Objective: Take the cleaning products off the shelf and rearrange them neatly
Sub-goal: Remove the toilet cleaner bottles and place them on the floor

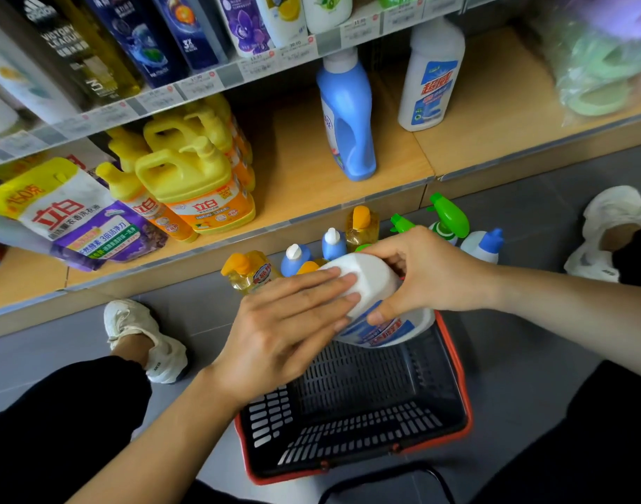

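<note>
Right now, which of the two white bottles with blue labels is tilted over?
The tilted bottle gripped by the right hand over the basket; the other white bottle stands upright on the shelf.

Printed in red, "立白": on yellow jug label and purple pouch. "超威" on white shelf bottle. "VICTORY LEAGUE" on dark bottle. "3X" on navy bottle. Price tags illegible.
</note>
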`<state>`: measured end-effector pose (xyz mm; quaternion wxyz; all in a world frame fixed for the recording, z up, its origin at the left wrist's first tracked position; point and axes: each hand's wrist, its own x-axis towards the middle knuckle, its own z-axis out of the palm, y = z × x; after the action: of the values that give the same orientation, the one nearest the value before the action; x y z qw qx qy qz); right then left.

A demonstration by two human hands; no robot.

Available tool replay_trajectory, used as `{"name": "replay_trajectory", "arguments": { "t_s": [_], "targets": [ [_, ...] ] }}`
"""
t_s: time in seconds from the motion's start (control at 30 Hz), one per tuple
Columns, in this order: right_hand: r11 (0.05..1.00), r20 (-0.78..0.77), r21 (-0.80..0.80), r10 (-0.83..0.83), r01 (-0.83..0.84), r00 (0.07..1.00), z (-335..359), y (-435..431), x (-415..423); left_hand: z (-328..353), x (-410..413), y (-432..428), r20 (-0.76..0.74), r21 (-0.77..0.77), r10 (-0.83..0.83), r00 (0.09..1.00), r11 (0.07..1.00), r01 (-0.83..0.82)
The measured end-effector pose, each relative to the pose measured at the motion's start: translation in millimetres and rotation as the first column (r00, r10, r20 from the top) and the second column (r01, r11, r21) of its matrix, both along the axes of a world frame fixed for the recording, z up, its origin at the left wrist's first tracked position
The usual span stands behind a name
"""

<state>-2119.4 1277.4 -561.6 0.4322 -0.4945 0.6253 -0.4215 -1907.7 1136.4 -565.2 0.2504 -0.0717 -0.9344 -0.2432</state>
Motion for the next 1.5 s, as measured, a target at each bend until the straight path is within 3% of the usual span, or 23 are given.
{"name": "replay_trajectory", "arguments": {
  "t_s": [0.13, 0.27, 0.37, 0.5, 0.7, 0.83, 1.03, 1.1, 1.33, 1.4, 1.5],
  "targets": [
    [0.999, 0.062, 0.009, -0.052, 0.051, 0.997, -3, -1, -4, -4, 1, -5, -0.037, 0.054, 0.162, 0.986, 0.986, -0.16],
    [0.993, 0.149, -0.002, -0.119, 0.121, 0.982, -8, -1, -11, -8, 0, -9, 0.121, 0.23, 0.303, 0.945, 0.918, -0.323],
    [0.985, 0.237, -0.02, -0.159, 0.169, 0.958, -12, -2, -15, -14, -1, -6, 0.191, 0.43, 0.28, 0.941, 0.838, -0.337],
    [0.974, 0.356, -0.047, -0.19, 0.221, 0.915, -13, -3, -17, -26, -5, 1, 0.27, 0.647, 0.266, 0.925, 0.661, -0.379],
    [0.936, 0.465, -0.09, -0.262, 0.339, 0.846, -11, -5, -20, -64, -10, 3, 0.497, 0.703, 0.081, 0.864, 0.547, -0.455],
    [0.908, 0.529, -0.082, -0.309, 0.41, 0.79, -5, -5, -24, -78, -17, -1, 0.529, 0.766, -0.043, 0.848, 0.453, -0.455],
    [0.799, 0.597, 0.004, -0.484, 0.601, 0.64, 1, -11, -38, -99, -17, 10, 0.64, 0.725, -0.206, 0.74, 0.48, -0.493],
    [0.749, 0.599, 0.048, -0.551, 0.661, 0.581, -2, -15, -47, -100, -20, 12, 0.625, 0.744, -0.162, 0.763, 0.417, -0.521],
    [0.75, 0.55, 0.2, -0.619, 0.631, 0.561, -18, -48, -78, -68, -14, -14, 0.536, 0.814, 0.154, 0.83, 0.168, -0.557],
    [0.732, 0.53, 0.256, -0.652, 0.631, 0.542, -23, -65, -84, -52, -14, -28, 0.473, 0.835, 0.258, 0.842, 0.174, -0.522],
    [0.683, 0.471, 0.343, -0.719, 0.646, 0.511, -35, -91, -88, -30, -18, -48, 0.378, 0.832, 0.348, 0.858, 0.278, -0.48]
  ]
}}
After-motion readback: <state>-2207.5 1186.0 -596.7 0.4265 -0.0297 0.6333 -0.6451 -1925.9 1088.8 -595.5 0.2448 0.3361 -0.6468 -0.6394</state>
